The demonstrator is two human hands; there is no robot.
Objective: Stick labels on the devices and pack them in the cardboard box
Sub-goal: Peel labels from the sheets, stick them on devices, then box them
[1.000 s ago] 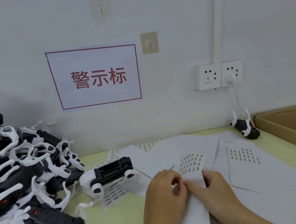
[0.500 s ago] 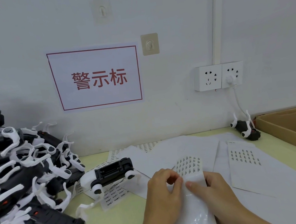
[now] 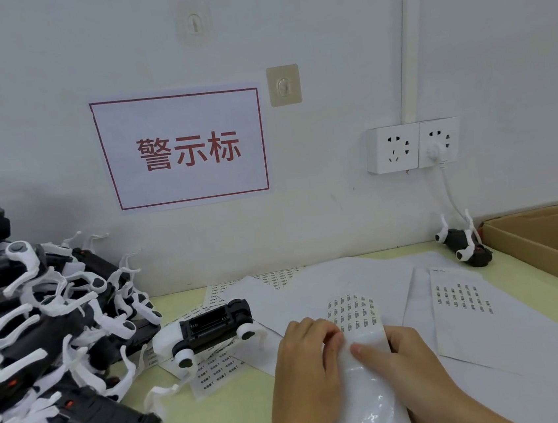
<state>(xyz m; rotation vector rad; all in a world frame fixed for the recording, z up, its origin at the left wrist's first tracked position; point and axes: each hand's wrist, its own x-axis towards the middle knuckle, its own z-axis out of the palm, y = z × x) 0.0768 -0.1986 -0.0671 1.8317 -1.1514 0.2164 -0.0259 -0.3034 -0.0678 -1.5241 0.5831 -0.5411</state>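
Both hands are working the label strip right now, down at the near edge of the table. The left hand is curling its fingers onto the strip's left edge, the right hand is pressing a thumb flat across the front while its other fingers wrap behind. Whether a single label is already pinched free, I cannot tell; the fingertips are hiding that spot.

What is changing: a second ago the strip was lying flat on the loose sheets, and now its lower part is bending up into a glossy curl toward the camera, with the printed rows standing clear above the fingers. That reads like the backing being flexed to lift a label's corner, so the peeling step looks under way, and nothing is stuck on yet.

The hands themselves are sitting almost where they were, only drawn a little closer to the body.

The next device is waiting just left of the left hand, belly up on scattered sheets, unmoved. The pile of devices is crowding the left side (plenty to go). One lone device is lying beside the box at far right, still outside it.
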